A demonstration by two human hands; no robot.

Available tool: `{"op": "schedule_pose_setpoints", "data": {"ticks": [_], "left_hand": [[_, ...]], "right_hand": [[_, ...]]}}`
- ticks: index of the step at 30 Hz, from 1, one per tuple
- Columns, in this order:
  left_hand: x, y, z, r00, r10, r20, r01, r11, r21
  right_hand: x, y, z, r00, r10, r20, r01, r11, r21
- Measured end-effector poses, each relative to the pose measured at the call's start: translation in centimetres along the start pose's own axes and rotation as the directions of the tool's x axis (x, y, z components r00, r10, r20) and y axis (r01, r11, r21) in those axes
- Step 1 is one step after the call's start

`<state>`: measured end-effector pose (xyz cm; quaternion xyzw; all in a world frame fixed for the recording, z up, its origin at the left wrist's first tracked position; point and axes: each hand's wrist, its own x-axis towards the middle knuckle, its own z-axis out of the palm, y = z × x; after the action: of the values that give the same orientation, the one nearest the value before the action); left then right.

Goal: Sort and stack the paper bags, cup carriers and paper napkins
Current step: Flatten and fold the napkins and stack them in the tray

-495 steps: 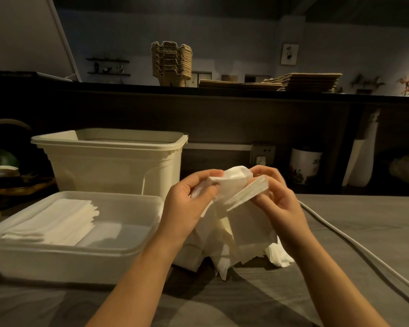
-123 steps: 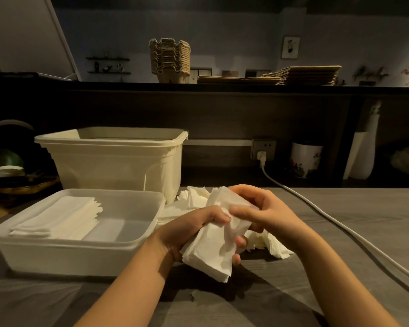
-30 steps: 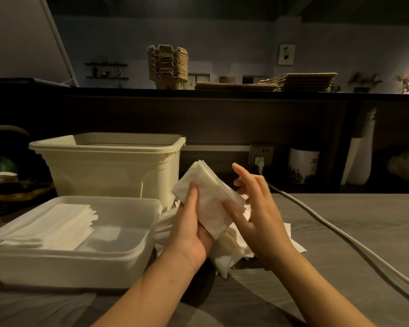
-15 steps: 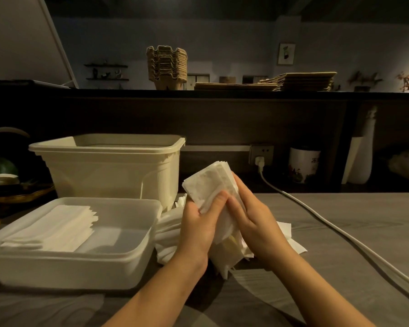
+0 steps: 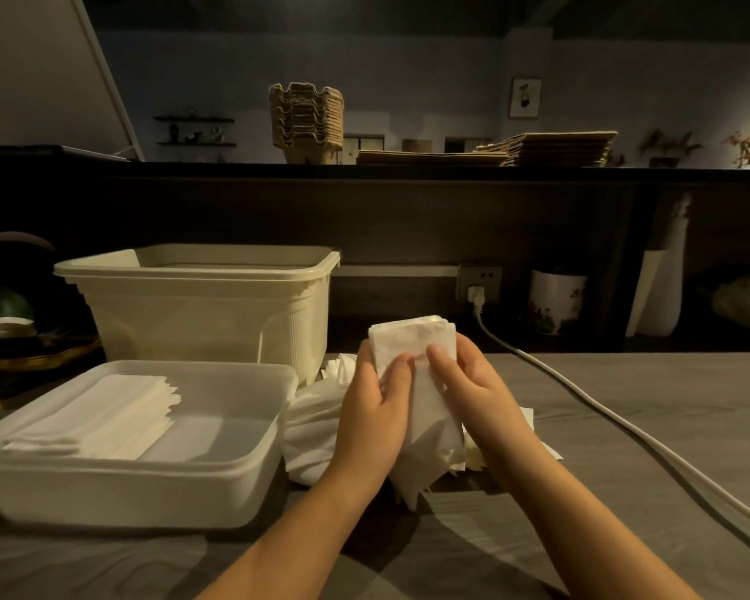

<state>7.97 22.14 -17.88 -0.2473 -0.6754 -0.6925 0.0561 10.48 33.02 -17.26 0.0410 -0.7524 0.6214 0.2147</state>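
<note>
At the far left a shallow pale tray (image 5: 243, 463) sits on the grey table (image 5: 646, 396), and a flat stack of napkins (image 5: 87, 422) lies in its left half, edges slightly fanned. Behind the tray, close to its back rim, stands a deeper cream tub (image 5: 200, 305); what it holds cannot be seen from this angle. Just right of the tray a heap of loose napkins (image 5: 317, 422) lies crumpled on the table, running on behind both hands. The left hand (image 5: 373, 409) grips the left edge of a bundle of napkins (image 5: 416, 383), thumb pressed on the front face and fingers wrapped behind. The bundle is held upright above the heap, its top edges squared and its lower corner hanging down to a point. The right hand (image 5: 473, 391) grips the bundle's right edge the same way, thumb on the front and fingers curled round the back. Right of the hands a white cable (image 5: 624, 430) runs from a wall socket (image 5: 479, 281) across the table toward the near right corner. Further right, in the recess below the dark shelf (image 5: 408, 173), stand a white patterned jar (image 5: 557, 303) and a tall white vase (image 5: 659, 292). On top of the shelf a stack of cup carriers (image 5: 307, 119) stands left of centre, and flat piles of paper bags (image 5: 559, 147) lie to its right
</note>
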Motion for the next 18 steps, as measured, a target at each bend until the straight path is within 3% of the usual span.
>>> {"op": "schedule_pose_setpoints", "data": {"ticks": [3,9,15,18], "left_hand": [[-0.5,-0.1,0.5,0.993,0.046,0.107,-0.056,0.995,0.089],[-0.1,-0.8,0.2,0.985,0.091,0.146,-0.120,0.971,0.209],[-0.3,-0.6,-0.1,0.937,0.117,0.331,-0.220,0.929,0.296],[-0.5,-0.5,0.1,0.927,0.122,0.354,-0.246,0.912,0.328]], "right_hand": [[-0.2,0.0,-0.1,0.996,0.086,0.000,-0.086,0.990,0.108],[0.1,0.6,-0.7,0.987,0.156,-0.027,-0.130,0.895,0.427],[0.2,0.6,-1.6,0.985,0.155,-0.081,-0.092,0.853,0.514],[0.4,0.8,-1.7,0.970,0.205,-0.128,-0.116,0.861,0.496]]}}
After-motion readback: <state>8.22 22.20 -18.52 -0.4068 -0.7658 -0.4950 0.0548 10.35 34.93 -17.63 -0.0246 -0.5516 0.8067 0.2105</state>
